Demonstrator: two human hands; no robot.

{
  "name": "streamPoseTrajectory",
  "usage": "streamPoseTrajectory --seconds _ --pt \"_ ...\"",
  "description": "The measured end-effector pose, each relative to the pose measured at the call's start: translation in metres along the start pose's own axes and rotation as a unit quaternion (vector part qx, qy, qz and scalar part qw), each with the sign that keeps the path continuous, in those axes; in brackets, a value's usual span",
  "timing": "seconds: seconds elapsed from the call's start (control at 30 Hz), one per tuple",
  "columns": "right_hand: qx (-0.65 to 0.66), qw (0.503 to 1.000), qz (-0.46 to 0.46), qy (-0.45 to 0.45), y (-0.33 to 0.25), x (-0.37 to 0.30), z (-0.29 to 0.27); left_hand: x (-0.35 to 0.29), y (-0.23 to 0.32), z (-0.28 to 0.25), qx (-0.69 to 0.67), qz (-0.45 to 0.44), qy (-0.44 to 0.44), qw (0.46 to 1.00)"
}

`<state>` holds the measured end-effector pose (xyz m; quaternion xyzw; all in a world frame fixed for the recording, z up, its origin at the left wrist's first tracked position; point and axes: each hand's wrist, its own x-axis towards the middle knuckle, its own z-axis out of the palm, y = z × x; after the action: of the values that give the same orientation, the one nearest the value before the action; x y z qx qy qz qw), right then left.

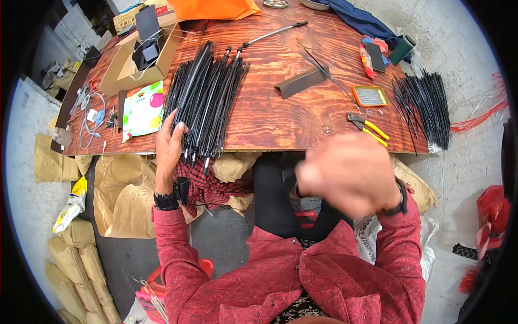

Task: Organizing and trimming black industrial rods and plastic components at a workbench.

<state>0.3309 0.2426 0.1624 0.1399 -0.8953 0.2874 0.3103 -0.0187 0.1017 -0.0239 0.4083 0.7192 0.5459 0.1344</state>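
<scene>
A pile of thin black rods with silver shafts, which look like folded umbrella frames (208, 97), lies on the left half of the wooden table, its near ends jutting past the edge. My left hand (170, 143) grips the pile's left side near that edge, thumb on top; its other fingers are partly hidden. Raised in front of my body, nearer the camera, my right hand (350, 173) is blurred and curled closed like a fist. Whatever it may hold is hidden. Yellow-handled pliers (368, 128) lie on the table just beyond it.
On the table (270, 124) are an open cardboard box (141, 59), a patterned packet (142, 112), a dark angled strip (302, 82), an orange-rimmed tin of thin wires (370, 96), and a loose silver rod (275, 33). A black rod bundle (426, 108) lies at the right edge.
</scene>
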Motion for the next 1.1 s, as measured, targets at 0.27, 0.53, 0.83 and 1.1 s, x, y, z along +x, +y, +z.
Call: streamPoseTrajectory --seconds 0.27,0.53,0.83,1.1 --pt "0.111 0.966 -0.231 0.031 -0.040 0.048 -0.013 -0.004 0.011 -0.007 -0.029 -0.046 -0.009 0.998" --pt "0.078 0.993 0.003 0.094 -0.059 0.001 -0.023 -0.012 0.010 0.005 0.064 -0.003 -0.011 0.998" --pt "0.050 0.988 0.042 0.143 -0.067 -0.011 -0.022 -0.024 0.017 -0.003 0.070 -0.014 -0.016 0.997" --pt "0.038 0.981 0.020 0.187 -0.116 -0.051 -0.011 -0.031 0.025 -0.005 -0.035 -0.056 0.010 0.998"
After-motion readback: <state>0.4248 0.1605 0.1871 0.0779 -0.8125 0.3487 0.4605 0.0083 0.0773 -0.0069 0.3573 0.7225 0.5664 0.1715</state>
